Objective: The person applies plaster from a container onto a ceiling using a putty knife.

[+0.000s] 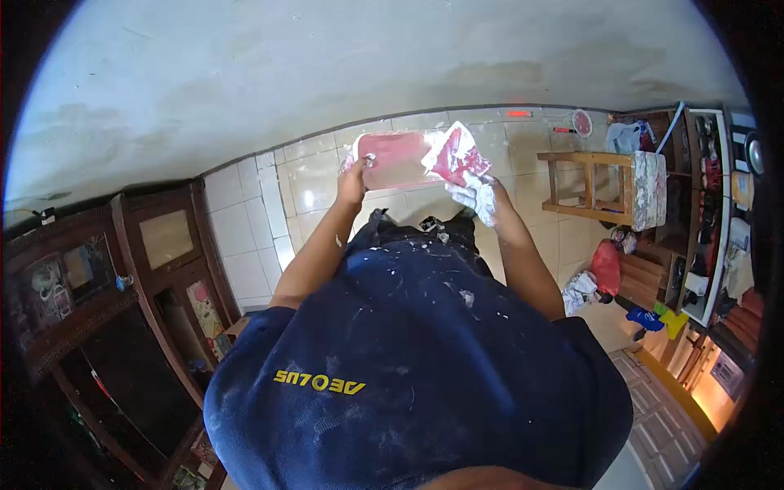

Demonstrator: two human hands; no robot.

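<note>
My left hand (353,181) is shut on the left end of a pink rectangular board (394,159), held out flat in front of my chest. My right hand (480,198), smeared with white plaster, grips a red flat-bladed scraper (457,155) whose blade lies against the right end of the board. White smears cover the blade. My dark blue shirt (408,359), speckled with white, fills the lower part of the view.
A bare grey plastered wall (327,65) rises beyond a white tiled floor (318,180). A wooden stool (600,188) stands to the right, with a red bag (606,265) and cluttered shelves (710,212) past it. A dark wooden cabinet (122,302) stands to the left.
</note>
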